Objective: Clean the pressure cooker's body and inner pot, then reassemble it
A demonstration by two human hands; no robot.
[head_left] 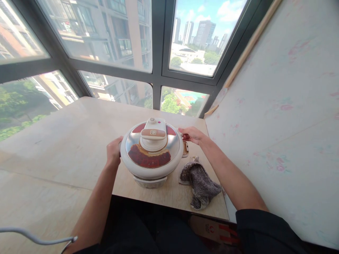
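Note:
A cream-white pressure cooker (148,170) stands upright on the wooden surface in front of me, its lid on. Its lid has a shiny metal top with reddish-brown reflections, a tan-topped handle (153,133) and a round knob. At the cooker's left side, my left hand (113,151) is closed on it; the fingertips are hidden behind the body. My right hand (191,135) grips the opposite side with curled fingers, beside the side handle (185,149). A crumpled grey-brown cloth (200,183) lies to the right of the cooker, touched by neither hand.
Dark-framed windows (157,53) border the pale wooden board (66,141) at the back and left. A wall with floral paper (278,123) rises on the right. At lower left runs a grey cable (34,238). Below the front edge sits a brown box (206,229).

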